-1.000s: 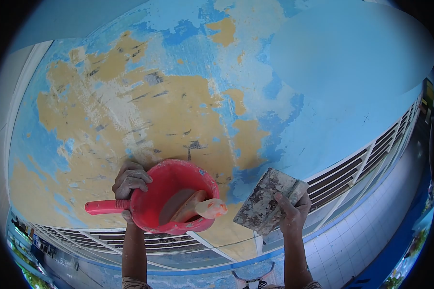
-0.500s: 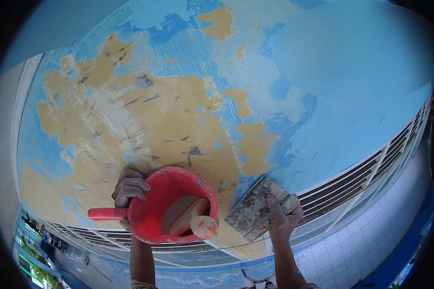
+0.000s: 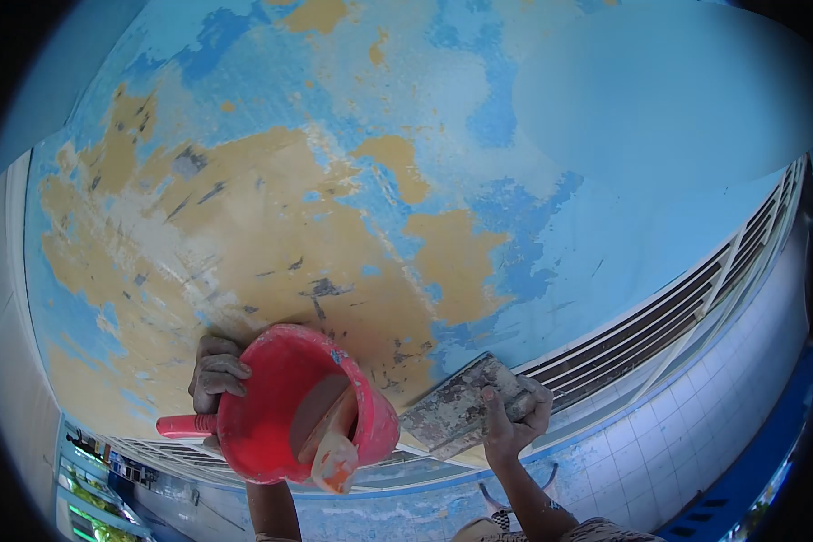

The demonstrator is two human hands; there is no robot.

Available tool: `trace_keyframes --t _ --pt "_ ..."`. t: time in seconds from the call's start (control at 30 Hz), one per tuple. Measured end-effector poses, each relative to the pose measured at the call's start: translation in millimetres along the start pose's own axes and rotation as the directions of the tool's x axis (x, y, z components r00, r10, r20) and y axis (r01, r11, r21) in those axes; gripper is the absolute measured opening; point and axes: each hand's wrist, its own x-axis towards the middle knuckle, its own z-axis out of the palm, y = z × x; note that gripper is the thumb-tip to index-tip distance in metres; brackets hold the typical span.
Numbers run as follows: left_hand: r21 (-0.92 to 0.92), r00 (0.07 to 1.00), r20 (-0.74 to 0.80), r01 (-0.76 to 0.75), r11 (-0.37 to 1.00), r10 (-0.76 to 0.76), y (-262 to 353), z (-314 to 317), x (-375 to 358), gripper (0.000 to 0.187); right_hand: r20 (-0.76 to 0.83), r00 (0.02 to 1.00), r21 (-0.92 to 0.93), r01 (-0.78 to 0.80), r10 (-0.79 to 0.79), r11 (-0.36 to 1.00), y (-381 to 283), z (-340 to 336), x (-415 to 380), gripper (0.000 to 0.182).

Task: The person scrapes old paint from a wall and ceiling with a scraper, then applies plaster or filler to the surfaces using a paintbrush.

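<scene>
My left hand (image 3: 217,372), its fingers dusted with grey, is closed on the rim side of a red dipper (image 3: 253,384). The dipper's handle sticks out to the left. Inside it lie a greyish-brown substance (image 3: 314,411) and a tool with a pale, orange-blotched rounded end (image 3: 336,462) leaning over the rim; its other end is hidden. My right hand (image 3: 515,425) grips a flat, paint-crusted plastering trowel (image 3: 456,406), thumb on the near side. The trowel is to the right of the dipper, in front of the wall's lower part.
Ahead stands a patchy wall (image 3: 361,244) of blue paint and tan areas with dark scuffs. Slatted louvres (image 3: 641,316) run along its lower right. White tiles (image 3: 641,461) lie below. A pale frame (image 3: 15,235) borders the left side.
The view has shifted, with the wall patches moving left and up. The dipper is tipped more, and its tool's rounded end sits lower left. My trowel has turned, showing a narrower face.
</scene>
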Motion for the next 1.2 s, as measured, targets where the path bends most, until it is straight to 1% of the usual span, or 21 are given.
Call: trace_keyframes --t 0.07,0.1,0.17,0.2,0.27,0.3,0.37,0.5,0.57,0.6,0.67,0.7,0.77,0.8,0.83,0.9,0.97,1.03,1.07,1.13,1.2 --pt "-0.009 1.000 0.009 0.008 1.000 -0.008 -5 2 2 0.074 -0.045 0.999 0.079 -0.013 0.016 0.997 1 3 4 0.038" --pt "-0.015 1.000 0.013 0.016 1.000 -0.016 -7 4 2 0.074 -0.055 0.998 0.077 -0.016 0.020 0.997 1 4 5 0.038" --pt "-0.027 0.999 0.017 0.035 0.999 -0.035 -10 8 1 0.074 -0.029 1.000 -0.029 0.004 -0.005 1.000 1 3 7 0.037" --pt "-0.033 0.999 0.016 0.042 0.999 -0.041 -11 10 1 0.073 -0.035 0.999 -0.031 0.003 -0.004 1.000 1 2 8 0.037" --pt "-0.037 0.998 0.012 0.054 0.998 -0.054 -14 14 1 0.073 0.024 1.000 -0.040 0.010 -0.009 0.999 0 3 7 0.035" --pt "-0.035 0.998 0.012 0.061 0.998 -0.060 -14 14 1 0.073 0.020 1.000 -0.037 0.005 -0.004 0.999 3 4 6 0.035" --pt "-0.034 0.998 0.011 0.068 0.997 -0.068 -16 17 4 0.073 -0.038 0.998 -0.042 0.049 -0.051 0.998 10 6 3 0.034" --pt "-0.036 0.996 0.005 0.084 0.996 -0.084 -19 21 6 0.073 -0.045 0.996 -0.087 0.070 -0.074 0.994 6 10 6 0.034" --pt "-0.036 0.995 0.004 0.096 0.995 -0.096 -19 22 7 0.072 -0.045 0.991 -0.087 0.123 -0.127 0.989 -3 19 15 0.033" --pt "-0.035 0.995 0.003 0.105 0.994 -0.105 -19 22 7 0.072 -0.048 0.991 -0.086 0.117 -0.121 0.989 -12 23 23 0.033" --pt "-0.031 0.991 0.000 0.131 0.991 -0.131 -15 20 2 0.072 0.039 0.995 -0.131 0.099 -0.094 0.986 -37 34 41 0.033" --pt "-0.030 0.989 -0.001 0.146 0.989 -0.146 -12 19 -1 0.072 0.037 0.996 -0.136 0.088 -0.083 0.987 -45 42 47 0.033" --pt "-0.035 0.985 -0.007 0.172 0.985 -0.172 -7 19 -7 0.072 -0.044 0.988 -0.057 0.146 -0.149 0.988 -60 61 59 0.038" --pt "-0.039 0.983 -0.013 0.183 0.982 -0.184 -5 19 -9 0.072 -0.052 0.988 0.029 0.145 -0.143 0.989 -66 67 63 0.037" --pt "-0.041 0.981 -0.018 0.191 0.981 -0.192 -3 18 -11 0.072 -0.052 0.989 0.027 0.142 -0.141 0.989 -64 63 61 0.037" --pt "-0.053 0.979 -0.035 0.197 0.979 -0.199 -2 17 -13 0.071 -0.008 0.977 -0.103 0.212 -0.214 0.972 -45 41 58 0.035" --pt "-0.071 0.980 -0.058 0.189 0.979 -0.193 -6 20 -14 0.071 -0.028 0.976 -0.093 0.214 -0.217 0.972 -17 13 44 0.034" --pt "-0.079 0.978 -0.073 0.192 0.978 -0.197 -9 24 -15 0.071 0.045 0.992 -0.144 0.126 -0.120 0.982 -6 -6 27 0.034" --pt "-0.079 0.975 -0.074 0.203 0.976 -0.209 -8 24 -17 0.071 0.042 0.993 -0.146 0.118 -0.113 0.982 -4 -7 20 0.034" --pt "-0.082 0.971 -0.072 0.224 0.971 -0.230 -8 27 -20 0.071 -0.006 0.999 -0.055 0.050 -0.050 0.997 -2 -4 11 0.033" --pt "-0.081 0.965 -0.069 0.246 0.966 -0.252 -7 28 -22 0.071 -0.016 0.998 -0.057 0.054 -0.055 0.997 2 -5 8 0.033"
